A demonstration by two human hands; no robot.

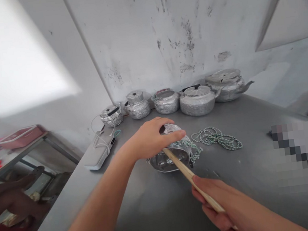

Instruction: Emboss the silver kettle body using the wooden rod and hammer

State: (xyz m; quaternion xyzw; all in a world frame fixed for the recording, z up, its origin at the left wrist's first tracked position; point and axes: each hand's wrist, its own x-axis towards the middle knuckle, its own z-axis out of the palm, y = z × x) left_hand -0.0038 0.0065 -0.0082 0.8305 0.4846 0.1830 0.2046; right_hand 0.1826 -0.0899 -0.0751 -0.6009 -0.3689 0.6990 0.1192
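Okay, my right hand [222, 191] is closed round a wooden stick [181, 167], gray bench [144, 218] surface stretching to its left. My left hand [155, 136], thumb and fingers spread, holds a tipped metal pot [171, 128] mid-bench, mouth toward me; stick's end sits at the mouth, can't tell how far in. Cord coil [215, 138] lies right of it, gray case [99, 158] along the left edge. Metal kettles [197, 104] line the back edge, contents hidden.
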